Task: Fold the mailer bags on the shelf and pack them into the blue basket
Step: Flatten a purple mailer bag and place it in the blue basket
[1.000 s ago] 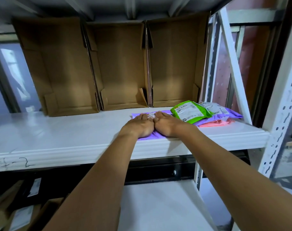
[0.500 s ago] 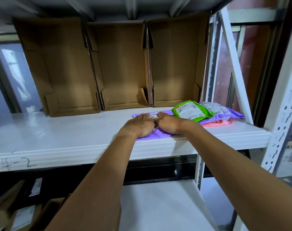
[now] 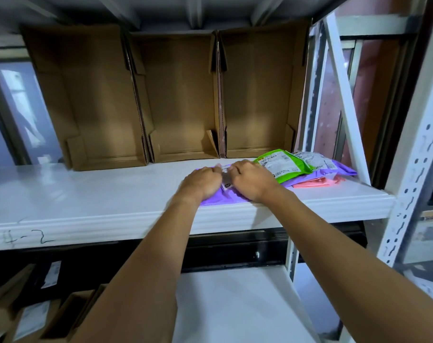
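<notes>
A purple mailer bag (image 3: 222, 198) with a white label (image 3: 226, 179) lies near the front edge of the white shelf (image 3: 86, 194). My left hand (image 3: 201, 181) and my right hand (image 3: 251, 181) sit side by side on it, knuckles up, fingers curled into the bag's material. To the right lies a pile of other mailers: a green one (image 3: 282, 164) on top, a grey-white one (image 3: 311, 158), another purple one (image 3: 341, 169) and a pink one (image 3: 314, 182) at the bottom. No blue basket is in view.
Three open cardboard boxes (image 3: 180, 95) stand on their sides along the back of the shelf. A white perforated upright (image 3: 413, 169) and a diagonal brace (image 3: 344, 107) bound the right side. Below are a lower white shelf (image 3: 235, 305) and labelled cartons (image 3: 25, 318) at the bottom left.
Both hands went from lying flat and pressed together on the purple mailer to curling their fingers into it. They have parted slightly, showing the white label between them.
</notes>
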{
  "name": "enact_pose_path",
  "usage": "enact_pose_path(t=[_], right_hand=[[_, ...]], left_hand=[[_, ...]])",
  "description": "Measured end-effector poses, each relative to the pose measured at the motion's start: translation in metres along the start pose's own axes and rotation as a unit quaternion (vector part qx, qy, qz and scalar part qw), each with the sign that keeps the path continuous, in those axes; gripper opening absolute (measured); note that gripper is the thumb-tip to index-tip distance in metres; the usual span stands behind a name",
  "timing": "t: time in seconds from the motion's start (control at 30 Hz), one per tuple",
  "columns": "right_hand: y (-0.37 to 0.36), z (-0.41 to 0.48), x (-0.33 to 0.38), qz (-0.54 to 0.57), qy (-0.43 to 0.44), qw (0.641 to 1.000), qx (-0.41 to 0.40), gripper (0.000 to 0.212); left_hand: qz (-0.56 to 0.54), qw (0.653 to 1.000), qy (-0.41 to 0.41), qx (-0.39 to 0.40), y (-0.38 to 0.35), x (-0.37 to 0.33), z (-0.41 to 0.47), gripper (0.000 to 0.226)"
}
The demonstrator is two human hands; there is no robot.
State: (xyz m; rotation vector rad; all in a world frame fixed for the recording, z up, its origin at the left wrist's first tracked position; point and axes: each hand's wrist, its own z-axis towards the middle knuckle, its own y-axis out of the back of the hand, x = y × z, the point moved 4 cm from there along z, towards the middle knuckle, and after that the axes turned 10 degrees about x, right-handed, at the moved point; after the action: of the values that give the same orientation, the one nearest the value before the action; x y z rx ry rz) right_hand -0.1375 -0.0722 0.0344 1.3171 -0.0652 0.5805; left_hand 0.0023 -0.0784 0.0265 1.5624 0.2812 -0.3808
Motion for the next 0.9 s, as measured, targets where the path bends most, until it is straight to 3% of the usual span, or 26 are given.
enact_pose_path(t=[0.07,0.17,0.3,0.43,0.6,0.67,0.8,0.9], right_hand=[[0.011,-0.009,0.004,0.009,0.015,0.998,-0.062,0.036],[0.025,-0.019,0.005,0.035,0.015,0.992,-0.116,0.032],[0.03,-0.026,0.002,0.088,-0.016,0.981,-0.173,0.023],[0.032,-0.029,-0.006,0.164,-0.033,0.975,-0.147,0.035],[0.029,-0.036,0.003,0.012,-0.088,0.983,-0.16,0.037],[0.028,-0.037,0.002,0.003,-0.102,0.985,-0.141,0.037],[0.018,-0.037,0.0,0.025,-0.046,0.998,-0.036,0.024],[0.018,-0.051,-0.006,0.12,0.009,0.993,-0.011,0.01]], left_hand=[[-0.05,0.998,-0.015,-0.035,0.007,-0.002,-0.005,0.061],[-0.05,0.991,-0.105,-0.064,0.01,-0.012,-0.016,0.055],[0.047,0.982,-0.169,0.075,-0.014,-0.012,-0.022,0.058],[0.07,0.987,-0.083,0.118,-0.005,0.011,-0.029,0.068],[0.074,0.988,-0.05,0.129,0.01,0.036,-0.038,0.072],[0.052,0.989,-0.044,0.132,0.014,0.044,-0.041,0.072],[0.03,0.993,-0.021,0.113,0.023,0.062,-0.044,0.074],[0.034,0.995,-0.01,0.089,0.024,0.066,-0.046,0.071]])
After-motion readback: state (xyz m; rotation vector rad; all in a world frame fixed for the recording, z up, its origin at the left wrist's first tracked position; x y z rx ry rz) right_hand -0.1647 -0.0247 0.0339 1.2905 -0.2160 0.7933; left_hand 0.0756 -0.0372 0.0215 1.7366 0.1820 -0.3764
